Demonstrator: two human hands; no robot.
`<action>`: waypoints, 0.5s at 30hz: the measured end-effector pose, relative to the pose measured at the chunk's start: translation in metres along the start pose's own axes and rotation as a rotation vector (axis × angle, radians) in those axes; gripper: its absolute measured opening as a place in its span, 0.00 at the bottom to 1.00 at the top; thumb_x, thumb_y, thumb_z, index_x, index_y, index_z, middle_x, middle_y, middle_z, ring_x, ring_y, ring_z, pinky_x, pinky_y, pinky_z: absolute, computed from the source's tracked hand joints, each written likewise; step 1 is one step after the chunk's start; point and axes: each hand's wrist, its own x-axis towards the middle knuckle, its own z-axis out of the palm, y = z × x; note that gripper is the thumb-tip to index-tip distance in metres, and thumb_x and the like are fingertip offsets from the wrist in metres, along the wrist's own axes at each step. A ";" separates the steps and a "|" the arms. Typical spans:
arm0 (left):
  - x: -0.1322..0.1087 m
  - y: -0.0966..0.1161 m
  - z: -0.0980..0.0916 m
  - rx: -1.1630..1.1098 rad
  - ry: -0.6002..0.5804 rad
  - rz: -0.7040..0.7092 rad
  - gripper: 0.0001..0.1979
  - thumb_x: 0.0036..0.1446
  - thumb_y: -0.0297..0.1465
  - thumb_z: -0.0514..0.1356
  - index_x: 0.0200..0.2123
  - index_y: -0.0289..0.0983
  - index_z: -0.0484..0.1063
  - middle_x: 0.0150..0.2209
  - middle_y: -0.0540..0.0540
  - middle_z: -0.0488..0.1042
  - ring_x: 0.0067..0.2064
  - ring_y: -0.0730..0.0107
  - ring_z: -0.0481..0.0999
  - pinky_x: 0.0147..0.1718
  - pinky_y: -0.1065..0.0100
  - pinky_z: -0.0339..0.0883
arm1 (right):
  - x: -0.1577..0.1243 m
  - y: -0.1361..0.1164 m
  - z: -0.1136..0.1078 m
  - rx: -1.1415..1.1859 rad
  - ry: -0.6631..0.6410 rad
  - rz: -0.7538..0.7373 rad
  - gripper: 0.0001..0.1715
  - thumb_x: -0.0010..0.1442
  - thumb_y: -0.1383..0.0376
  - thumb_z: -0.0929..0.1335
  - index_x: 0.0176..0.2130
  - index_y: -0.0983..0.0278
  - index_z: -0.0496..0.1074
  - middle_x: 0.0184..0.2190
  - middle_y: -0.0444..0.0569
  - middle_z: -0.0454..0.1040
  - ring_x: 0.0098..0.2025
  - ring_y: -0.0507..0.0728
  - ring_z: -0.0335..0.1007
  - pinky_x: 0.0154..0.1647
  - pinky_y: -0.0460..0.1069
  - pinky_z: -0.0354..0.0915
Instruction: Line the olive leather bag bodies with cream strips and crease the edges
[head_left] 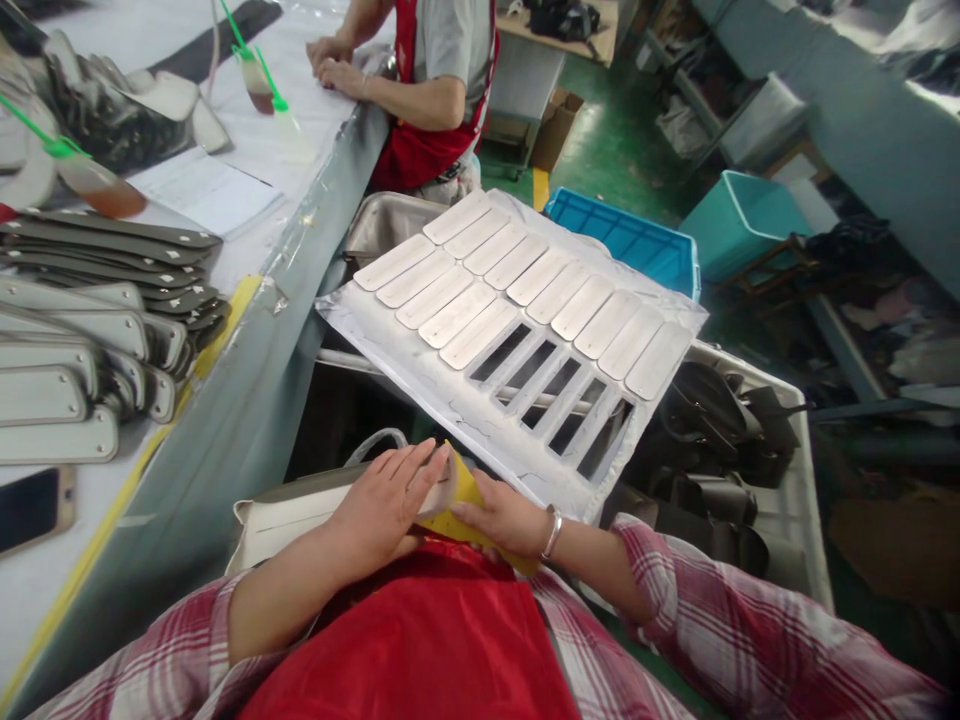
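Observation:
Close to my red apron, my left hand (390,505) lies over a pale flat piece with a curved edge (444,488), its thumb partly hidden below. My right hand (508,515), with a bangle at the wrist, grips a yellow piece (466,490) that looks like a sheet or a block. The pale piece and the yellow piece meet between my hands. Just beyond them a white board (420,365) slopes away, bearing rows of pale rounded strips (469,325). Several slots at its near right show dark gaps.
On the left table are stacked pale strips (45,400), dark strips (112,245), a phone (34,510) and bottles with green tips (97,185). A co-worker (442,90) works at the table's far end. A blue crate (630,240) and a bin of dark pieces (802,470) stand right.

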 end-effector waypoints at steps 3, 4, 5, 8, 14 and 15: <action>0.001 -0.001 0.003 -0.006 0.035 -0.038 0.48 0.44 0.42 0.61 0.62 0.30 0.42 0.62 0.34 0.51 0.60 0.52 0.53 0.57 0.57 0.45 | 0.006 0.001 0.014 -0.026 0.085 -0.031 0.21 0.57 0.52 0.62 0.42 0.64 0.55 0.23 0.43 0.70 0.14 0.49 0.64 0.12 0.43 0.59; 0.002 0.000 0.005 0.006 0.052 -0.063 0.48 0.44 0.43 0.61 0.62 0.30 0.44 0.61 0.33 0.52 0.59 0.51 0.54 0.56 0.56 0.46 | 0.008 0.001 0.020 0.001 0.127 -0.032 0.21 0.57 0.52 0.62 0.42 0.64 0.55 0.22 0.43 0.70 0.14 0.50 0.64 0.11 0.43 0.59; 0.004 0.002 0.007 0.020 0.070 -0.088 0.47 0.44 0.44 0.61 0.62 0.29 0.45 0.61 0.32 0.53 0.59 0.50 0.54 0.56 0.55 0.46 | 0.009 0.000 0.026 0.038 0.170 -0.030 0.20 0.58 0.52 0.61 0.42 0.64 0.54 0.21 0.43 0.69 0.14 0.51 0.65 0.11 0.44 0.59; 0.008 0.011 0.011 0.056 0.113 -0.120 0.47 0.44 0.47 0.60 0.61 0.27 0.47 0.60 0.30 0.55 0.58 0.49 0.56 0.55 0.54 0.47 | 0.009 -0.005 0.041 0.144 0.292 -0.022 0.19 0.57 0.54 0.61 0.41 0.63 0.54 0.19 0.42 0.69 0.13 0.53 0.65 0.11 0.46 0.60; -0.005 0.015 0.006 0.094 0.129 -0.140 0.49 0.41 0.48 0.62 0.60 0.26 0.49 0.58 0.30 0.59 0.57 0.52 0.60 0.54 0.57 0.51 | -0.026 0.003 0.030 0.367 0.270 -0.057 0.21 0.53 0.51 0.64 0.36 0.64 0.58 0.16 0.43 0.69 0.13 0.53 0.63 0.11 0.46 0.59; -0.010 0.014 0.005 0.103 0.129 -0.155 0.49 0.40 0.48 0.62 0.60 0.27 0.50 0.57 0.31 0.60 0.57 0.52 0.60 0.54 0.57 0.51 | -0.035 0.009 0.025 0.396 0.298 -0.084 0.21 0.53 0.49 0.64 0.36 0.64 0.59 0.17 0.42 0.68 0.13 0.51 0.63 0.12 0.45 0.59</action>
